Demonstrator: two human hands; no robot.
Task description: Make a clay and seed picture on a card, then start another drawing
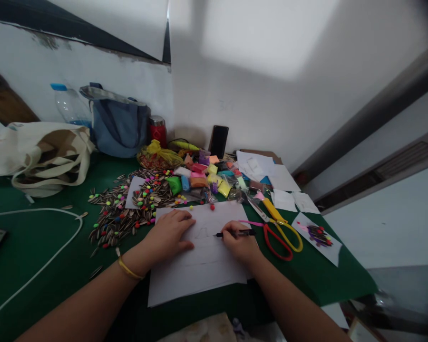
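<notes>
A white sheet of paper (pixel 203 266) lies on the green table (pixel 39 237) in front of me. My left hand (pixel 169 232) rests flat on its upper left part, fingers stretched out, holding nothing. My right hand (pixel 239 243) is closed round a black pen (pixel 235 233) whose tip touches the paper near a faint pencilled shape. Yellow scissors (pixel 280 223) and red scissors (pixel 276 242) lie just right of that hand.
A heap of sunflower seeds with coloured beads (pixel 128 209) lies left of the paper. Coloured clay packets (pixel 203 178), a phone (pixel 218 141), a red jar (pixel 157 129), a blue bag (pixel 117 123), a cream tote (pixel 43 154), a white cable (pixel 39 270) and paper scraps (pixel 288 190) crowd the table.
</notes>
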